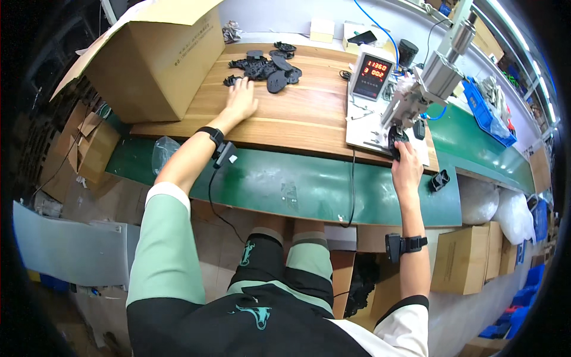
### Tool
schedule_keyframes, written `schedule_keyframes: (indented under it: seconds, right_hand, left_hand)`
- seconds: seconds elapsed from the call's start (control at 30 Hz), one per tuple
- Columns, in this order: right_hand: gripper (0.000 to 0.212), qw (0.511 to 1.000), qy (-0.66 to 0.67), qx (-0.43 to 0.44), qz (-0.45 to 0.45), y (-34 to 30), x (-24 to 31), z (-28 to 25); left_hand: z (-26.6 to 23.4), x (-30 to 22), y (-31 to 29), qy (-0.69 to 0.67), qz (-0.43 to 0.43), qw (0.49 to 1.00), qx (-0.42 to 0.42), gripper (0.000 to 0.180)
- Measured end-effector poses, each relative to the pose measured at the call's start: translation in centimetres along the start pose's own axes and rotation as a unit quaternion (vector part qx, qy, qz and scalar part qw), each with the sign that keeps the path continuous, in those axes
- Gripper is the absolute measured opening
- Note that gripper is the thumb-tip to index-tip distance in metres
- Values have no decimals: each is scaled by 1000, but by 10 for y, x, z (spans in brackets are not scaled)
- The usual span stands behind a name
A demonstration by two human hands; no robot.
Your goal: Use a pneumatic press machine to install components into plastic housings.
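The right hand (407,169) gripped a black, rounded plastic part (394,141) beneath a silver metal press (441,74).
The left hand (241,100) lay at a heap of flat black plastic pieces (262,69), grip unclear; a descending press could have nipped the right hand.

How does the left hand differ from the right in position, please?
The left hand is by the pile of black parts; the right hand holds one black part beneath the press. The left hand reaches farther forward than the right. Both forearms wear black straps.
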State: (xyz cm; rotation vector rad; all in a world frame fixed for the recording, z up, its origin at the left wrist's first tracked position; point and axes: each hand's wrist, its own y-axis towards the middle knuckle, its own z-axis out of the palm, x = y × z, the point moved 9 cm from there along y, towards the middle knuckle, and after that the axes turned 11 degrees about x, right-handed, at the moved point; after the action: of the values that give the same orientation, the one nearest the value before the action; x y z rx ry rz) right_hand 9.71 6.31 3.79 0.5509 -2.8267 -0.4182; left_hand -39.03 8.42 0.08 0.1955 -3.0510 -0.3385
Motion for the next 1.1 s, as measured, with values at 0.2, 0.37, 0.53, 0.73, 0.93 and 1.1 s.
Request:
schedule_keyframes:
  seconds: [0.2,0.37,0.53,0.73,0.93,1.1]
  right_hand:
    - [47,999,9,-41,-14,-10,-15,3]
    - [44,998,24,-50,-13,-13,-12,-3]
    - [40,998,28,-49,-11,-10,-6,-7]
    - [45,999,26,-42,-15,-10,-8,-6]
    - [37,998,24,-54,-30,0,5,-3]
    - [23,998,0,-61,-31,-2,-7,-4]
  left_hand:
    - [29,-2,2,-50,80,995,45,48]
    - [11,-94,-74,-91,223,970,35,70]
    - [-16,-133,-119,-84,293,952,12,54]
    - [-17,-144,-135,-109,323,940,8,54]
    - [-42,-143,-149,-68,302,949,-58,49]
    - [-71,-190,-131,-128,310,938,-90,46]
